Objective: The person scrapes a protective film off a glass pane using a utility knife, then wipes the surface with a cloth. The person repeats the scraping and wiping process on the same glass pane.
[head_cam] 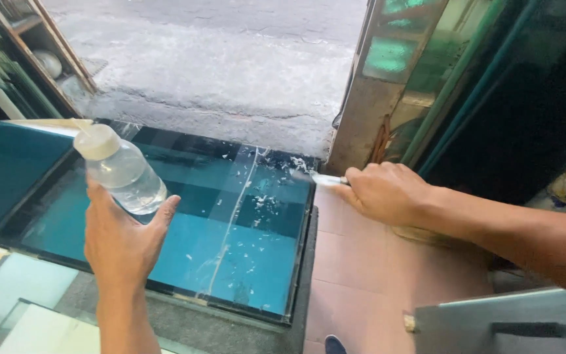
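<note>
— What's your left hand (122, 242) got?

— It's wrapped loosely around a small clear plastic bottle (120, 172) with a pale cap, thumb on one side, fingers curled round the other. You're holding it tilted over the near-left part of the glass sheet (185, 252), above it rather than on it.

— And the sheet itself?

— It lies flat on the workbench, bluish, with a thin line (230, 223) running down it and white flecks (257, 200) scattered around that line, thickest at the far end.

— My right hand (381, 193)?

— Closed tight on a slim metal tool (322, 178), likely a scraper or cutter; its tip rests at the sheet's far-right corner, among the flecks.

— So which step is this?

— Judging by the debris, you're scraping or scoring along that edge, liquid at the ready. The next stroke wants a steady tool on the line, and the bottle kept clear.
</note>
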